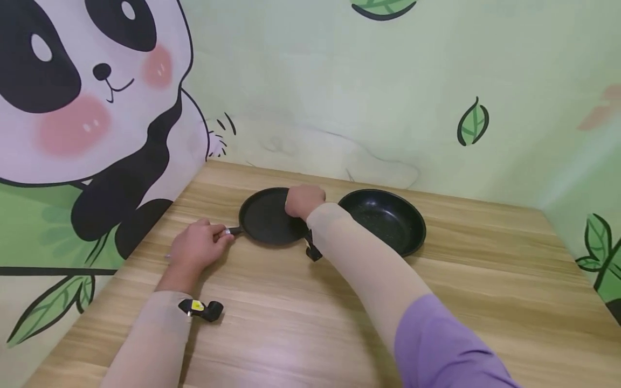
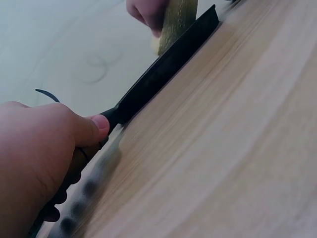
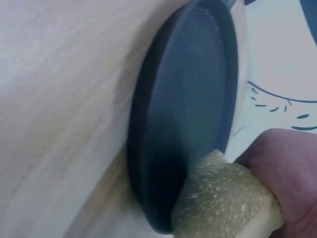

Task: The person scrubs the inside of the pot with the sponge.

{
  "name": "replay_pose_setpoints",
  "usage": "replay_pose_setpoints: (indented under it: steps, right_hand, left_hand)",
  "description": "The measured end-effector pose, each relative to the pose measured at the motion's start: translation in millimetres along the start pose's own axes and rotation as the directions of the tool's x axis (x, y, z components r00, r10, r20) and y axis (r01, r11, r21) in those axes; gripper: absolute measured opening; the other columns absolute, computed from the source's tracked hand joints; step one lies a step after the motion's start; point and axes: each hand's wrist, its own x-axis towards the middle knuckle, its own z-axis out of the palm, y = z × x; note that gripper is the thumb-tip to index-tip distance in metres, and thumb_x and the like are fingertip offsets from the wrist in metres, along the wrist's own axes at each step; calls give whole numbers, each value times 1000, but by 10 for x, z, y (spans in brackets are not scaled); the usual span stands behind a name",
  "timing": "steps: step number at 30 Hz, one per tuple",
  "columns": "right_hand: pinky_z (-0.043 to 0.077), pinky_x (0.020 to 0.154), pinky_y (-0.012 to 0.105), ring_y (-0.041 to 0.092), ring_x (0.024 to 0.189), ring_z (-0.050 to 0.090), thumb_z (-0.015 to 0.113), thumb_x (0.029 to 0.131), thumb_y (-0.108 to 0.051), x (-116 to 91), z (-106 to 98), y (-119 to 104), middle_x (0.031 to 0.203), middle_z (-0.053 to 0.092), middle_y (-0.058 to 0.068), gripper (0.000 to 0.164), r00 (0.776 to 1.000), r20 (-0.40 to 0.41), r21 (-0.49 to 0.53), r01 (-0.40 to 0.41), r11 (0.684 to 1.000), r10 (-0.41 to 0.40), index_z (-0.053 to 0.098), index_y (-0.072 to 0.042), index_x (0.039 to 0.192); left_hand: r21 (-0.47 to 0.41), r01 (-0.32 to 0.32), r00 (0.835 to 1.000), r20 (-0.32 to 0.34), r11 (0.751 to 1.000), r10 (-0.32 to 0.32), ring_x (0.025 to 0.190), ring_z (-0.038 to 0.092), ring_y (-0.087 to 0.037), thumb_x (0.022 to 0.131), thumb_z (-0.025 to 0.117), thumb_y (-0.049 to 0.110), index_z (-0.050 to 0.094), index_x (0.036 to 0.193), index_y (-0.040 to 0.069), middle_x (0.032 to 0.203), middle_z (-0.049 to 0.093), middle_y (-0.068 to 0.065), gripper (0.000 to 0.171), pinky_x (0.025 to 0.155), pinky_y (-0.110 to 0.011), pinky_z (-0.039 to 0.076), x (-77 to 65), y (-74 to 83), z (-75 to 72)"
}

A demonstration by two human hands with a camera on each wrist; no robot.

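A shallow black frying pan (image 1: 267,218) lies on the wooden table, its handle (image 1: 234,230) pointing left. My left hand (image 1: 201,245) grips that handle, with the thumb along its top in the left wrist view. Over the pan's right side is my right hand (image 1: 304,201), its fingers curled round a sponge. This yellowish, rough-textured sponge (image 3: 223,201) overlaps the pan's rim in the right wrist view; the left wrist view shows it standing up from the far side of the pan (image 2: 166,67). In the head view the hand hides the sponge.
A deeper black frying pan (image 1: 383,221) stands to the right, partly covered by my right forearm. Behind the wooden table (image 1: 271,323) rises a pale green wall (image 1: 339,81) painted with leaves. A panda is painted on the left wall.
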Motion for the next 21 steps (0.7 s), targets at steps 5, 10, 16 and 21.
replay_pose_setpoints:
  steps: [5,10,16,21]
  right_hand:
    - [54,80,48,19,88,61,51,99,-32,-111,-69,17,112,68,5,31,1000,19,34,-18,999,17,71,-15,115]
    - [54,77,43,20,90,60,50,99,-33,-185,-90,52,115,67,6,33,999,52,54,-6,999,3,71,-14,116]
    - [50,89,36,21,104,57,44,102,-34,-261,-190,82,135,61,6,42,983,185,74,3,997,-17,66,-13,131]
    - [43,105,35,18,119,51,38,105,-37,-254,-307,46,153,47,3,49,936,350,24,22,999,-29,55,-15,145]
  left_hand:
    - [3,-3,1000,1,1000,3,74,50,-26,95,66,44,66,86,18,83,48,-6,27,56,-39,37,-7,7,-20]
    - [-4,-3,1000,13,1000,3,74,50,-26,95,66,44,67,90,18,84,48,-6,27,56,-39,37,-11,21,-4]
    - [5,-2,1000,21,1000,2,75,52,-28,95,65,45,71,103,17,85,50,-7,30,57,-43,41,-5,18,9]
    - [16,3,1000,29,1000,-3,75,54,-30,96,64,46,72,115,17,88,52,-8,36,59,-45,43,3,3,-12]
